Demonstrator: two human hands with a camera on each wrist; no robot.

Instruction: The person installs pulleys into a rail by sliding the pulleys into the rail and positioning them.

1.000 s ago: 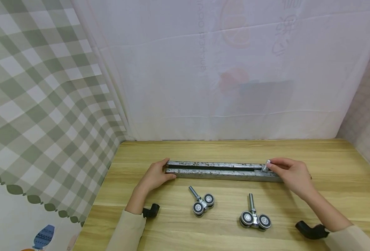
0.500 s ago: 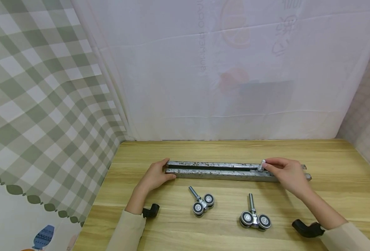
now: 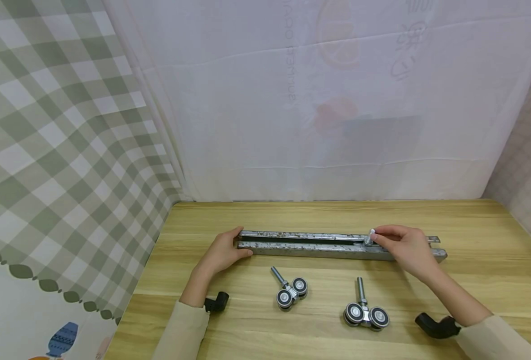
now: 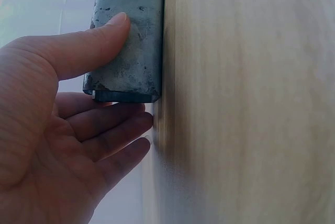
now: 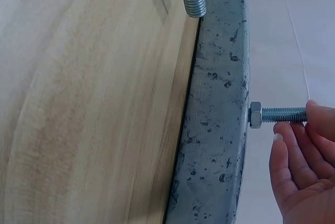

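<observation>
A speckled metal track [image 3: 319,251], slotted along its top, lies across the wooden table. My left hand [image 3: 222,251] holds its left end, the thumb [image 4: 97,48] on the front face and the other fingers around the far side and end. My right hand [image 3: 411,250] pinches the upright threaded bolt [image 5: 282,114] of a roller trolley towards the track's right end. A hex nut [image 5: 256,115] sits at the bolt's base, just above the slot; whatever is below it is hidden inside the track. Two loose roller trolleys lie in front, one on the left [image 3: 292,293] and one on the right [image 3: 366,316].
The wooden table [image 3: 310,340] ends at a white cloth [image 3: 265,125] behind and a green checked cloth [image 3: 67,125] on the left. Black wrist camera mounts show beside the left forearm [image 3: 195,287] and the right forearm [image 3: 461,302].
My right hand has slid the bolt leftward along the slot, uncovering the track's right end. The left hand and both loose trolleys have stayed in place.
</observation>
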